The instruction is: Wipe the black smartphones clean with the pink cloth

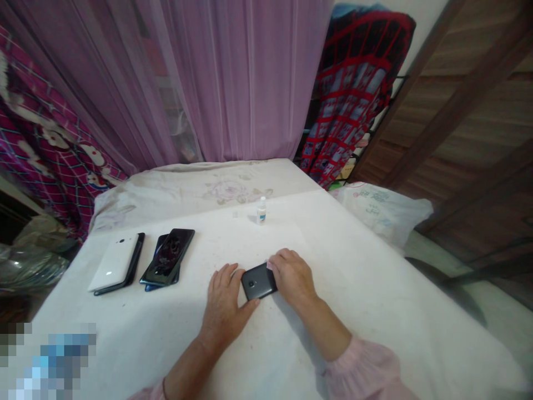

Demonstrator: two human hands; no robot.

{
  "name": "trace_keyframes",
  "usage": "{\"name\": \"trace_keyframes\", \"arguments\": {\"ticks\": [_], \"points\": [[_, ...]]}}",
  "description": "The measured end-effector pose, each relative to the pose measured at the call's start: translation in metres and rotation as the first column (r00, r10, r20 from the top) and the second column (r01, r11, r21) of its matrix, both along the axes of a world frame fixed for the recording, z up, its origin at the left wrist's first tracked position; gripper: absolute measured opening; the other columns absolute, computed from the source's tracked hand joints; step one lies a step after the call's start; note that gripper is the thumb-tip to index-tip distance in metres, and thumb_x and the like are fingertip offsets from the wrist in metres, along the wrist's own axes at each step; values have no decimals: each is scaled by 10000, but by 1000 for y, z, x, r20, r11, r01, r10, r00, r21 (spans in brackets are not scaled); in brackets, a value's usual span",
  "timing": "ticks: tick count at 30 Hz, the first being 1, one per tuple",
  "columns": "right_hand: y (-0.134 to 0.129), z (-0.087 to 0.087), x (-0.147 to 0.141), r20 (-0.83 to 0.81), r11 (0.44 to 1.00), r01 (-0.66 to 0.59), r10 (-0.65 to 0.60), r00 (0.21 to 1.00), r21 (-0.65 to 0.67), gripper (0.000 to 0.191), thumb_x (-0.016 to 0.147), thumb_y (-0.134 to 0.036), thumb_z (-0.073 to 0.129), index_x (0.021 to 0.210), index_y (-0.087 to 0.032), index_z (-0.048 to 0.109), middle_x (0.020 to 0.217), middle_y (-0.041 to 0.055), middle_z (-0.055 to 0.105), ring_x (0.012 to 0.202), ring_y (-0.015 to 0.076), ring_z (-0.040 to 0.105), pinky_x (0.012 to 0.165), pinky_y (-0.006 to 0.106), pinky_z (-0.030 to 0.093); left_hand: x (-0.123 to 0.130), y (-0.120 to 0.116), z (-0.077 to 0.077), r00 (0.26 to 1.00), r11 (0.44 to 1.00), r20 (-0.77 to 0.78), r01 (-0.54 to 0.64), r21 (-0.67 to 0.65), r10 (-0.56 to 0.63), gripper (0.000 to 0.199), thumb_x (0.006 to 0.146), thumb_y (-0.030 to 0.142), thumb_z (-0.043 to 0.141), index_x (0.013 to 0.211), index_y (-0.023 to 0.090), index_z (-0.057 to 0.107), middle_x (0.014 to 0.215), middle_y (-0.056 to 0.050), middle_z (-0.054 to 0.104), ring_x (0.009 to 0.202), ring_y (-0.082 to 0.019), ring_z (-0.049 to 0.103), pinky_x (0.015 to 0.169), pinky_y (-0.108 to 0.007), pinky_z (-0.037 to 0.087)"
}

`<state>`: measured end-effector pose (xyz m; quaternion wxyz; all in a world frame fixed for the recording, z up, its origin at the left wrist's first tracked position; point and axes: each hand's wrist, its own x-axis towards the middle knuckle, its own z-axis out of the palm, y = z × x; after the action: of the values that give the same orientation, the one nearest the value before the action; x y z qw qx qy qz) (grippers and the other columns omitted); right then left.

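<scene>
A small black phone lies back up on the white cloth, its camera lens toward its left end. My left hand holds that left end between thumb and index finger. Over the right end, my right hand has its fingers bent together, with a small pale pink bit of something at the fingertips; what it is cannot be made out. Behind the hands a small white bottle with a blue label stands upright.
The table is covered in white cloth. At its left lie a white phone over a dark one, and a glossy black phone over a blue one. A plastic bag is beyond the right edge; curtains hang behind.
</scene>
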<state>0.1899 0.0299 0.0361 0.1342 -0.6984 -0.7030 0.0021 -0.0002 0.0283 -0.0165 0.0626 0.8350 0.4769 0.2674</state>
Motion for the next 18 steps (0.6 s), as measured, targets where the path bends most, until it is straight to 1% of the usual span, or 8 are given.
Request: {"name": "trace_keyframes", "arguments": {"ticks": [2, 4, 9, 11, 14, 18], "points": [[-2, 0, -6, -6, 999, -36, 35, 999, -4, 190, 917, -264, 530, 872, -247, 714, 922, 32, 657, 874, 171, 564, 747, 271, 394, 0, 0, 0, 1000, 1000, -2, 3, -4, -3, 531, 775, 394, 644, 1232, 168, 496, 1310, -158, 526, 1261, -347, 438, 1064, -578, 303], [-2, 1, -6, -23, 1000, -25, 25, 999, -14, 183, 913, -272, 536, 873, -252, 714, 921, 23, 658, 875, 165, 569, 739, 269, 388, 0, 0, 0, 1000, 1000, -1, 5, -7, -5, 534, 774, 400, 649, 1232, 171, 497, 1308, -156, 527, 1259, -345, 438, 1065, -574, 305], [3, 4, 16, -23, 986, 163, -164, 986, -42, 182, 902, -300, 548, 871, -257, 722, 919, 24, 660, 855, 157, 582, 705, 263, 376, -1, 1, 1, 1000, 1000, 9, 7, -4, -7, 544, 759, 405, 664, 1225, 174, 505, 1298, -155, 532, 1241, -349, 452, 1060, -576, 313], [5, 3, 21, -8, 979, 198, -199, 980, -35, 196, 906, -294, 534, 868, -255, 722, 919, 27, 658, 849, 158, 579, 698, 263, 372, 0, 1, 1, 1000, 1000, 15, 9, -3, -9, 545, 758, 397, 666, 1227, 171, 504, 1290, -155, 536, 1233, -347, 459, 1059, -578, 313], [5, 0, 14, 10, 986, 166, -166, 986, -6, 210, 911, -286, 520, 853, -246, 718, 910, 32, 650, 853, 162, 568, 703, 267, 370, 1, 0, 1, 999, 1000, 33, 5, -1, -5, 534, 762, 387, 660, 1227, 176, 503, 1283, -151, 539, 1223, -342, 469, 1056, -578, 318], [4, -6, -5, 16, 998, 49, -50, 999, 38, 203, 912, -298, 526, 843, -241, 708, 905, 32, 639, 858, 167, 551, 726, 274, 365, 1, -1, 0, 999, 1000, 39, 8, 8, -9, 524, 764, 372, 655, 1223, 169, 506, 1292, -150, 537, 1234, -340, 459, 1056, -573, 327]]}}
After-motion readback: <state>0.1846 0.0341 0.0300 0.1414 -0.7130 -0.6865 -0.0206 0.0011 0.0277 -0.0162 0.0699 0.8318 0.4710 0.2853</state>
